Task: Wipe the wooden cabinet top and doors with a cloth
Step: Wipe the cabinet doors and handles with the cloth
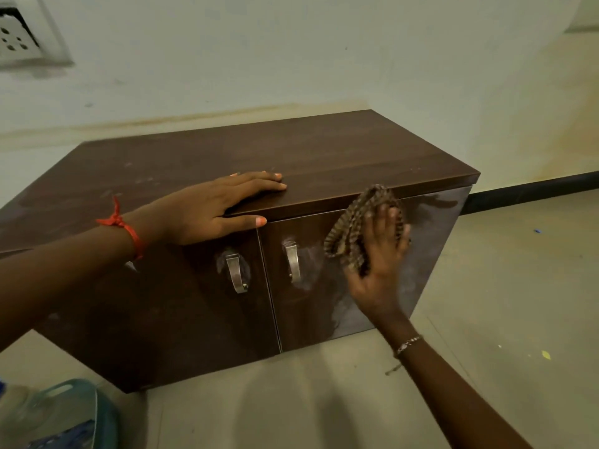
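- The wooden cabinet (201, 335) stands on the tiled floor (502, 286) against a pale wall. Its long axis runs from about 8 o'clock to 2 o'clock, and its front faces 5 o'clock.
- Both doors are closed, so whatever is inside is hidden.
- The cabinet top (356, 147) is dark wood grain with pale smudges toward its 9 o'clock end.
- The left door (155, 303) and right door (317, 319) meet at a centre seam. A curved metal handle (236, 273) sits on the left door and its twin (292, 260) on the right door, one on each side of the seam.
- The left hand (210, 209) lies flat on the top's front edge with fingers straight and together, pointing to 3 o'clock. The thumb rests below the lip, and a red thread (124, 226) circles the wrist.
- The right hand (379, 264), fingers spread and fairly straight, presses the patterned cloth (351, 228) against the upper right door. A thin bracelet (407, 344) is on that wrist.
- The cloth is bunched and runs from 1 o'clock, touching the top's edge, down to 7 o'clock.
- A teal plastic object (64, 413) at 7 o'clock is too blurred to identify.
- A wall socket (16, 34) sits at 10 o'clock.
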